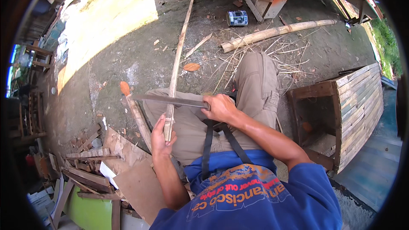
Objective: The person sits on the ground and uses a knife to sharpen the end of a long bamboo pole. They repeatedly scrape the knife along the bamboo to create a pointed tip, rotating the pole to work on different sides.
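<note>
My left hand (pixel 160 141) is closed around the near end of a long split bamboo strip (pixel 180 47), which slants up and away from my lap over the ground. My right hand (pixel 220 108) grips a machete (pixel 164 99), its handle hidden in the fist. The long dark blade points left and crosses the strip just beyond my left fingers; whether it cuts into the wood, I cannot tell. Beneath both hands are my bent legs in tan trousers (pixel 255 81). Another bamboo piece (pixel 139 121) lies by my left knee.
A thick bamboo pole (pixel 277 33) and thin shavings (pixel 294 57) lie ahead on the right, near a paint can (pixel 237 18). A slatted wooden box (pixel 358 110) stands at my right. Scrap boards (pixel 91 174) pile up at the left, beside a brown panel (pixel 138 187).
</note>
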Action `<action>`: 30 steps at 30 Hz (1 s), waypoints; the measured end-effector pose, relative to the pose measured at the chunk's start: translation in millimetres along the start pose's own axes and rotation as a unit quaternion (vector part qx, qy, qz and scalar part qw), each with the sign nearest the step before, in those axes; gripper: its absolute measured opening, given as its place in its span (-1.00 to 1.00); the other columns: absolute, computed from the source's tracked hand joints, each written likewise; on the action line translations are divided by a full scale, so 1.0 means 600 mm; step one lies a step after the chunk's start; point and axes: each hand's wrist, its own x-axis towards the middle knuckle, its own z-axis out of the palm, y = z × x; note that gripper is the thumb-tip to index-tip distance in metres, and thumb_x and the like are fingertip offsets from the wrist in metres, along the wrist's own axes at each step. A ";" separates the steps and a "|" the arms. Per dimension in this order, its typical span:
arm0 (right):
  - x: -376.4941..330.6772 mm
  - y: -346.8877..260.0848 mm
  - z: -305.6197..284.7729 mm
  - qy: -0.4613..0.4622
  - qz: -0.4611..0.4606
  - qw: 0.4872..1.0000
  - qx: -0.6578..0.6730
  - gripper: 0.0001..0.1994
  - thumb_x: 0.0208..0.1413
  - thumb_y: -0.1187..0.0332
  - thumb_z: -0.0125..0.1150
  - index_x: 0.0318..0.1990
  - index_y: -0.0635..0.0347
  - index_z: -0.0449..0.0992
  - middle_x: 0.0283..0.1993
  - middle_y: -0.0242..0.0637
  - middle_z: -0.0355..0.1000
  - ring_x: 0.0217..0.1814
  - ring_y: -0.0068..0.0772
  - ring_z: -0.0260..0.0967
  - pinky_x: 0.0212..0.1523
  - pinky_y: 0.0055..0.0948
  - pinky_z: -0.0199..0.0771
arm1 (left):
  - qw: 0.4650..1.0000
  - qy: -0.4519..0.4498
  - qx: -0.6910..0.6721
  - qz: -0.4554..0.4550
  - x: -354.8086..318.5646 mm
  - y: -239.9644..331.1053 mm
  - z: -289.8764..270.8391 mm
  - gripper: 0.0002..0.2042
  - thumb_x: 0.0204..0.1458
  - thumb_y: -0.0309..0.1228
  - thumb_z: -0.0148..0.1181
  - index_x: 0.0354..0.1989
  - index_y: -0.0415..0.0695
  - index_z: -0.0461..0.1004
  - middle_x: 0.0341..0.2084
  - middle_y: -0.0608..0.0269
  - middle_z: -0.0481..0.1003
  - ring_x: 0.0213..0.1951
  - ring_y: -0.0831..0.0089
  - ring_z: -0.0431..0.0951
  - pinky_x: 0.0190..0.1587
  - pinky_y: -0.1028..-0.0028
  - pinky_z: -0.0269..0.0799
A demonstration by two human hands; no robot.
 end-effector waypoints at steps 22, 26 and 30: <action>0.028 0.001 -0.042 -0.067 0.000 0.998 -0.003 -0.74 0.01 0.22 0.27 -0.30 0.26 0.55 -0.42 0.07 0.54 -0.26 0.16 0.53 -0.17 0.01 0.53 | 0.975 -0.166 -0.140 -0.047 0.003 -0.009 0.006 -0.57 0.38 -0.14 -0.25 0.23 -0.16 0.30 -0.78 0.44 0.11 -0.86 0.64 0.02 -0.80 0.58 -0.02; 0.058 0.035 -0.023 0.013 0.157 0.987 0.006 -0.74 0.00 0.22 0.27 -0.24 0.19 0.57 -0.42 0.02 0.55 -0.27 0.17 0.54 -0.17 0.00 0.54 | 0.952 -0.214 -0.210 -0.066 0.013 -0.013 -0.009 -0.55 0.40 -0.15 -0.32 0.28 -0.16 0.25 -0.78 0.43 0.10 -0.85 0.63 0.03 -0.78 0.57 -0.01; 0.042 0.008 -0.034 -0.021 0.096 0.995 0.006 -0.73 0.01 0.22 0.28 -0.22 0.22 0.57 -0.44 0.06 0.54 -0.27 0.17 0.54 -0.16 0.00 0.55 | 0.936 -0.237 -0.248 -0.075 0.013 -0.020 -0.001 -0.54 0.40 -0.16 -0.33 0.32 -0.16 0.20 -0.77 0.43 0.10 -0.82 0.63 0.06 -0.73 0.56 0.04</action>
